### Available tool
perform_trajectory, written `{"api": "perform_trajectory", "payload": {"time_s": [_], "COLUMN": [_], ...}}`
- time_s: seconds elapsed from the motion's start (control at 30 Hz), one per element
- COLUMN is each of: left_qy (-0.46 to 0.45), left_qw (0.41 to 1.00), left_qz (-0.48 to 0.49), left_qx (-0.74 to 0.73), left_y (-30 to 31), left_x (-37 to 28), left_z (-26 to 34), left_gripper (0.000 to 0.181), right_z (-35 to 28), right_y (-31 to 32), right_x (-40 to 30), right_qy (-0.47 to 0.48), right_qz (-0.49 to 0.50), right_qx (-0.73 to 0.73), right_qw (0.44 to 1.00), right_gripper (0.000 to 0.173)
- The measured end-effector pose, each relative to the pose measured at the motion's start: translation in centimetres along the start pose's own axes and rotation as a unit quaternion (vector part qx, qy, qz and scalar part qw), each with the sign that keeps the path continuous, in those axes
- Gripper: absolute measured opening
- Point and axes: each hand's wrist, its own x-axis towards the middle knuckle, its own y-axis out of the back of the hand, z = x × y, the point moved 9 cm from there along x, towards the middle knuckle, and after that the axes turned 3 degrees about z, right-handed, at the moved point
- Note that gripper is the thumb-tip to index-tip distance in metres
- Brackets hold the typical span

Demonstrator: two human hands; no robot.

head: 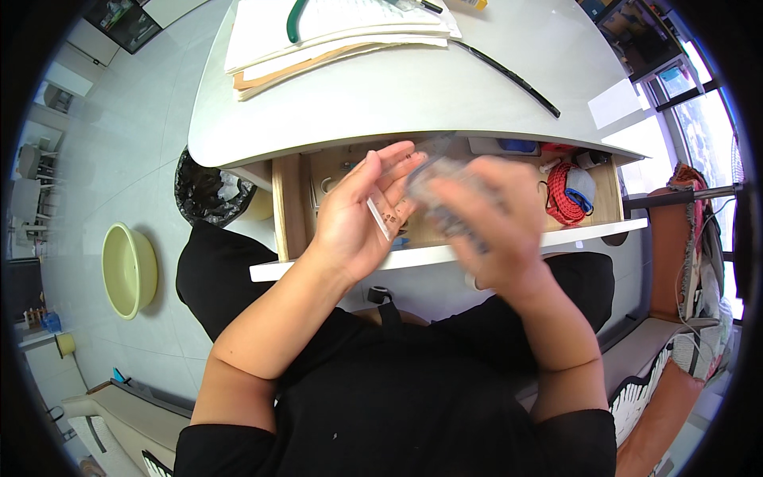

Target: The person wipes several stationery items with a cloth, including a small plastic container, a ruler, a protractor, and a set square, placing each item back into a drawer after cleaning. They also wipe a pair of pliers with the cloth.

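Note:
Over the pulled-out drawer [441, 256] of a white desk, my left hand [360, 217] is turned palm up with its fingers spread. Small dark bits and a narrow white strip [379, 213] lie at its palm and fingers; whether the strip is gripped cannot be told. My right hand [501, 220], blurred, is closed around a clear plastic bag [456, 208] with greyish contents that I cannot make out. Part of the bag's clear plastic reaches up behind the left fingertips. A coiled red cord [563, 194] and a grey, blue-edged bundle [580, 186] lie at the drawer's right end.
On the desktop are a paper stack [340, 53], a green-handled tool [294, 21] and a black pen [506, 73]. A bin with a black liner [205, 194] stands left of the drawer, near a yellow-green basin [129, 270] on the floor. The drawer front crosses above my lap.

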Motion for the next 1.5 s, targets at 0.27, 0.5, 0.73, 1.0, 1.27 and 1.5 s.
{"api": "perform_trajectory", "payload": {"time_s": [0.27,0.5,0.73,1.0,1.27,1.5], "left_qy": [0.037,0.041,0.082,0.063,-0.201,-0.336], "left_qw": [0.992,0.99,0.975,0.979,0.962,0.896], "left_qz": [-0.106,-0.107,-0.12,-0.156,-0.169,-0.135], "left_qx": [-0.056,-0.081,-0.166,-0.112,0.071,0.258], "left_y": [-2.8,-3.0,-3.2,-4.1,-3.9,-5.0], "left_x": [-0.7,-0.7,-1.1,-1.6,-2.2,-3.4], "left_z": [-0.6,-0.4,-0.5,-0.3,5.0,5.0], "left_gripper": [0.048,0.051,0.053,0.054,0.055,0.063], "right_z": [0.6,2.0,3.2,5.4,6.2,3.5], "right_y": [-3.4,-3.0,-1.8,-0.9,-3.6,-7.0], "right_x": [-0.8,-0.3,-0.1,-0.1,-0.8,-1.4], "right_qy": [-0.026,-0.048,-0.068,-0.124,-0.282,-0.338], "right_qz": [-0.055,-0.025,0.024,0.068,-0.11,-0.249], "right_qx": [-0.007,-0.014,-0.023,0.013,0.346,0.389], "right_qw": [0.998,0.998,0.997,0.99,0.888,0.82], "right_gripper": [0.043,0.045,0.047,0.046,0.042,0.047]}}
